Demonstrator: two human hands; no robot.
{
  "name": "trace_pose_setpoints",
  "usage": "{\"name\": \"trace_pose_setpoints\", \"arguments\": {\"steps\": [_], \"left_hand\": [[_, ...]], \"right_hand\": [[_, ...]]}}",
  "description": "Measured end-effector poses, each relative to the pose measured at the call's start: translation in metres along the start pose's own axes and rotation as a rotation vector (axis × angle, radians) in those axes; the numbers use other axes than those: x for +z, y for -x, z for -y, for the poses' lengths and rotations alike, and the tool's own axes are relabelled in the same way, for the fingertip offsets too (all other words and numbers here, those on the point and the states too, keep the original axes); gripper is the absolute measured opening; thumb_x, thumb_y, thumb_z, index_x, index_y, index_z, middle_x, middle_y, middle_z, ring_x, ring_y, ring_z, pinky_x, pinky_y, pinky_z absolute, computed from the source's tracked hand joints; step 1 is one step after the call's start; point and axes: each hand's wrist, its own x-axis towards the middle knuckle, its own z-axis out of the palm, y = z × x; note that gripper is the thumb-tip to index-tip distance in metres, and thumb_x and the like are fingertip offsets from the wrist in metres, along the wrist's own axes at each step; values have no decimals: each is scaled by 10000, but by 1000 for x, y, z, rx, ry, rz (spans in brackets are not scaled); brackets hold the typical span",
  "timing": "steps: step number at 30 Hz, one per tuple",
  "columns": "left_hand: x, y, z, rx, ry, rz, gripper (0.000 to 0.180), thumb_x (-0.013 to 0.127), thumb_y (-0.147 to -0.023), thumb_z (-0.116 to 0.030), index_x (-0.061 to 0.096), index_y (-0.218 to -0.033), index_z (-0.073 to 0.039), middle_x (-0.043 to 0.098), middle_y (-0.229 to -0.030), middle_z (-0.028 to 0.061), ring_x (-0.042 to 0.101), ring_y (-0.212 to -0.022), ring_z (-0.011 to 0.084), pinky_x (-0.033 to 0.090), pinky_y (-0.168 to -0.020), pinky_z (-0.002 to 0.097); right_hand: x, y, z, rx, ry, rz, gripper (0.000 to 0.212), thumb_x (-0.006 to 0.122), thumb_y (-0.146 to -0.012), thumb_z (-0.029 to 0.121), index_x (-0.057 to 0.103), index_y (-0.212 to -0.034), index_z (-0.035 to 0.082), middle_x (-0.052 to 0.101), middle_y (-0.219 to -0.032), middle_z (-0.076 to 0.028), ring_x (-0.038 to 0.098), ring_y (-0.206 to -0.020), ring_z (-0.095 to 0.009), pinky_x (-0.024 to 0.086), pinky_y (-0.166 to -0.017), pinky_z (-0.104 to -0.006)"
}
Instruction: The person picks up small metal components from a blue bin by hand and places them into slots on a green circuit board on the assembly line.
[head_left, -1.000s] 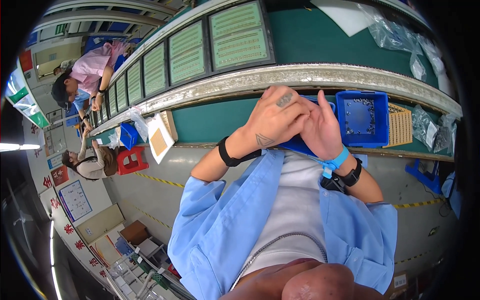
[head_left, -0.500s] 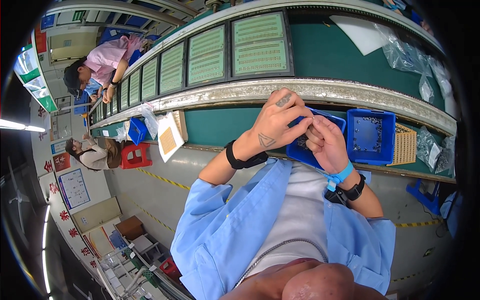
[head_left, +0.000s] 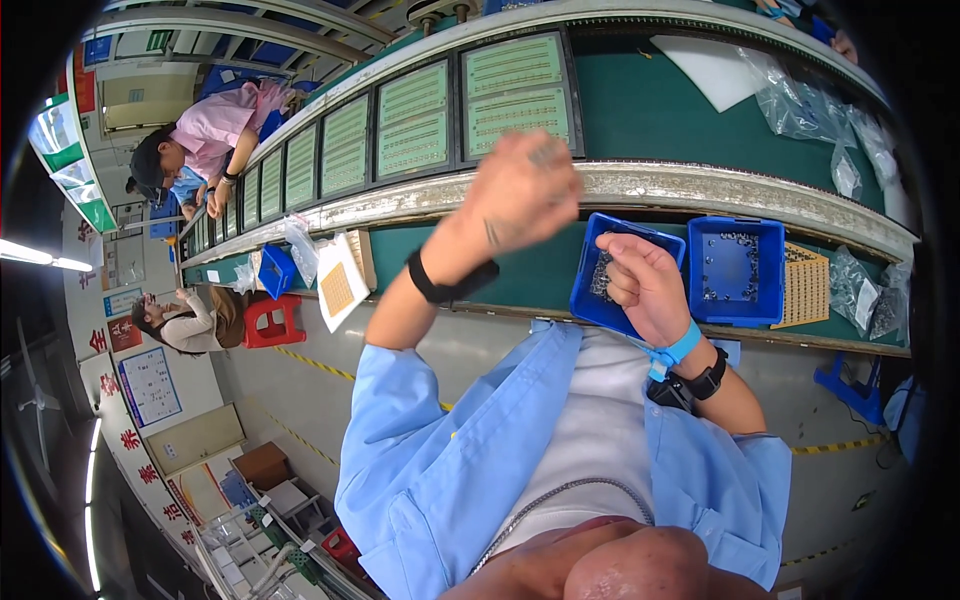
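Note:
My left hand (head_left: 525, 190) is blurred by motion above the metal rail (head_left: 680, 182), at the lower edge of the nearest framed green circuit board (head_left: 518, 75). Its fingers are smeared, so whatever it holds cannot be made out. My right hand (head_left: 645, 285) hovers over a blue bin (head_left: 583, 300) of small metallic parts (head_left: 601, 275). The fingers there are curled in, thumb against forefinger, and anything between them is too small or hidden to name. Right of that hand stands a second blue bin (head_left: 740, 315) with small dark parts scattered inside.
More framed boards (head_left: 412, 118) line the conveyor to the left. A perforated tan board (head_left: 805, 290) and clear plastic bags (head_left: 850, 290) lie at right. White foam (head_left: 705, 70) rests beyond the rail. A co-worker in pink (head_left: 215, 130) leans over the line at far left.
My left hand has parted from the right and moved left and up, toward the nearest framed board. My right hand has stayed over the blue bin, its fingers still curled.

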Motion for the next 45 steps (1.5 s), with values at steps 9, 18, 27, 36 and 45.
{"name": "trace_pose_setpoints", "arguments": {"steps": [9,18,27,36,45], "left_hand": [[22,-45,92,-123,-152,14,91,716,-827,-149,709,-845,-60,655,-847,89,616,-915,315,514,-818,445],[31,-63,111,-63,-286,115,99,695,-861,-157,696,-858,-57,661,-910,84,618,-966,310,513,-883,457],[33,-75,108,28,-403,151,120,685,-859,-182,703,-818,-70,677,-927,73,637,-1043,271,549,-912,463],[14,-62,85,-38,-350,89,110,702,-881,-171,741,-900,-70,668,-892,68,628,-992,289,516,-870,438],[24,2,-28,17,52,-74,172,838,-750,-126,743,-893,-136,650,-892,3,618,-897,240,487,-795,396]], "right_hand": [[-4,24,10,50,-39,61,199,589,-1059,101,700,-1172,-20,322,-648,95,262,-543,-24,233,-491,-232],[-11,15,14,43,-44,71,205,586,-1061,107,696,-1176,-22,319,-641,95,263,-538,-24,232,-487,-232],[-14,13,17,51,-49,87,212,557,-1055,85,686,-1174,-32,300,-654,94,275,-542,-26,244,-486,-221],[-17,18,16,69,-124,127,315,484,-1101,179,664,-1217,-53,421,-725,43,381,-603,-55,338,-540,-234],[-13,-11,17,-2,-383,124,716,322,-1126,506,475,-1485,-94,641,-1357,-198,620,-1235,-288,483,-1050,-399]]}}
